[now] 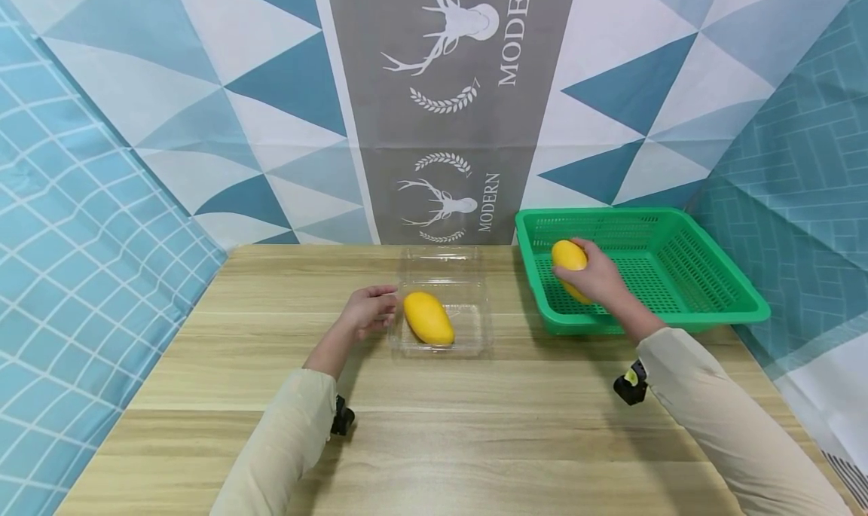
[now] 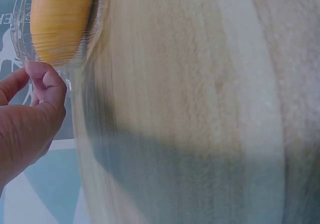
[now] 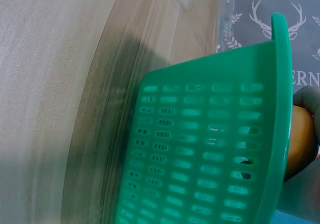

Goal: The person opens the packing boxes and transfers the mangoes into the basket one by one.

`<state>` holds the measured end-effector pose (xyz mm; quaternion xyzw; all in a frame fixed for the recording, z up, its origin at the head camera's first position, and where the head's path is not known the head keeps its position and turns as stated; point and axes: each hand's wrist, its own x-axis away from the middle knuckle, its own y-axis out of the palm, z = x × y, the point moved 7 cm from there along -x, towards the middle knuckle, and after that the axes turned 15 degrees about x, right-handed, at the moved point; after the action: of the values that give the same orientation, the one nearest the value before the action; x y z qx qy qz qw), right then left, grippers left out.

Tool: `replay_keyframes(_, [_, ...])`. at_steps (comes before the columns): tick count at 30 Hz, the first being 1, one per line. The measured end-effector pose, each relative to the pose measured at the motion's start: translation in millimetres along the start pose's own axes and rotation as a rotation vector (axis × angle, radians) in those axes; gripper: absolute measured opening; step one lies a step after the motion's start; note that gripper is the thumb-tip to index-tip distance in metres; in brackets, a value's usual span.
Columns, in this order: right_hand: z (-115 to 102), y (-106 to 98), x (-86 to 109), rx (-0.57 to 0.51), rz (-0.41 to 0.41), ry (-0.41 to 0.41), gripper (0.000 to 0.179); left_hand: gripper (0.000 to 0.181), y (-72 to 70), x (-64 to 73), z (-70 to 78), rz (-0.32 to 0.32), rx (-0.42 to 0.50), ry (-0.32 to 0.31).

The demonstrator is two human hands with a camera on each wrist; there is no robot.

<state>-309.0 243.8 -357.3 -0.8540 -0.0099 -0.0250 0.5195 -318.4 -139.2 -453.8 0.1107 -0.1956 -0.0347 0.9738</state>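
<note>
My right hand [image 1: 599, 277] grips a yellow mango [image 1: 568, 257] over the left part of a green plastic basket [image 1: 647, 322]. In the right wrist view, the basket wall [image 3: 200, 134] hides most of that mango [image 3: 301, 136] and part of the hand. A second mango [image 1: 429, 318] lies tilted in a clear plastic box [image 1: 475, 335], whose lid stands open at the back. Beside the box's left side is my left hand [image 1: 369, 309], its fingers loosely bent. In the left wrist view, the fingertips [image 2: 39, 69] are at the box wall; whether they press on it I cannot tell.
The wooden table [image 1: 420, 433] carries the box near its back middle and the basket at its back right. A patterned cloth [image 1: 447, 124] hangs directly behind the table. Blue cloths [image 1: 81, 222] border the left and right sides.
</note>
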Motion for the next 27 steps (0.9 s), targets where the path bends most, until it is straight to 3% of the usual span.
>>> replay_keyframes(27, [17.1, 5.2, -4.9, -0.013, 0.013, 0.033, 0.080, 0.042, -0.5, 1.8, 1.0, 0.006, -0.021, -0.002])
